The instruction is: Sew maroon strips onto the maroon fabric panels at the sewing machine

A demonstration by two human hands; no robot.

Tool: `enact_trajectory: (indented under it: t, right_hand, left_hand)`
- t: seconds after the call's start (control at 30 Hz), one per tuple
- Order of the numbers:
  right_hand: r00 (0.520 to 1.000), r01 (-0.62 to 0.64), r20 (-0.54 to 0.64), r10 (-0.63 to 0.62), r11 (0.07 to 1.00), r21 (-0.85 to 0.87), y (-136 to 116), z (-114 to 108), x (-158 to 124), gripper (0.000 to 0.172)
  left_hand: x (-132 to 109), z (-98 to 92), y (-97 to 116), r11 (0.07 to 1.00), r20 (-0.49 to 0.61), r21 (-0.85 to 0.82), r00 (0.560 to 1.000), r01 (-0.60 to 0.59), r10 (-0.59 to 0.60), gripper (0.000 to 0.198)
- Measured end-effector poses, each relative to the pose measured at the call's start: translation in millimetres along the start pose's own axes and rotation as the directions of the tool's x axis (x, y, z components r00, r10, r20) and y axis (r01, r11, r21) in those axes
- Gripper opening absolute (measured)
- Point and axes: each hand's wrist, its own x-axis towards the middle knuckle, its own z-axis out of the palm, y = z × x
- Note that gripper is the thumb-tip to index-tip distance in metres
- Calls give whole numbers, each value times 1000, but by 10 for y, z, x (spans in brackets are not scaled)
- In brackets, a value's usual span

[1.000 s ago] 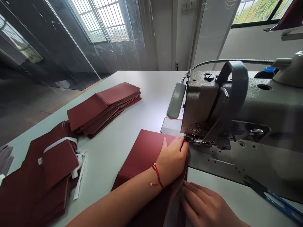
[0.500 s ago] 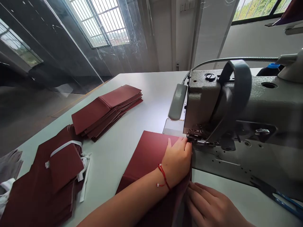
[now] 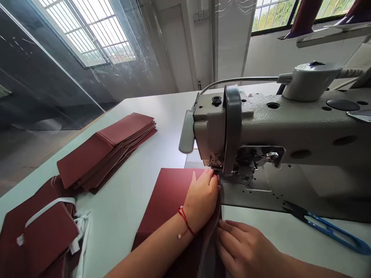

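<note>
A dark red fabric piece (image 3: 166, 197) lies flat on the white table, its far right corner at the presser foot (image 3: 214, 170) of a grey industrial sewing machine (image 3: 278, 131). My left hand (image 3: 201, 199), with a red string bracelet on the wrist, lies flat on the fabric, fingertips right at the foot. Nearer to me, my right hand (image 3: 243, 251) rests on the table, its fingers pressed against the fabric's right edge and holding it.
A stack of folded dark red pieces (image 3: 107, 150) sits at mid left. More red pieces with white straps (image 3: 43, 231) pile at the near left. Blue-handled thread snips (image 3: 330, 229) lie on the machine bed at right. A clear plastic sheet hangs behind the table.
The view has swung to the right and closer to the machine. Both hands stay on the red fabric at the presser foot in much the same pose.
</note>
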Motion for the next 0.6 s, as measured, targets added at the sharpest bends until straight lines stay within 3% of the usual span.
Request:
enact_trajectory:
  t: [0.2,0.33,0.4,0.5,0.6]
  right_hand:
    - [977,-79,206,54,990,113,40,-165,34,26]
    - [912,-345,300,280,919,191,-171,-339,-50,21]
    - [877,-425,333,347,883,199,-350,-397,-108,29]
    - [884,-433,256,392,892,131,-608,-366,-184,49]
    - [885,-458,102,454,889,17,-778,-238,-229,45]
  left_hand:
    - [21,-53,-19,999,73,-33,997,32,-29,17]
    - [-370,-151,-122,978,145,-102,970,-181,195,40]
    - [-633,-208,-168,954,168,-157,945,-255,280,44]
    - [-914,-279,-186,944,135,-199,947,-264,293,43]
    - [-986,-321,-155,937,68,-225,955,-267,288,40]
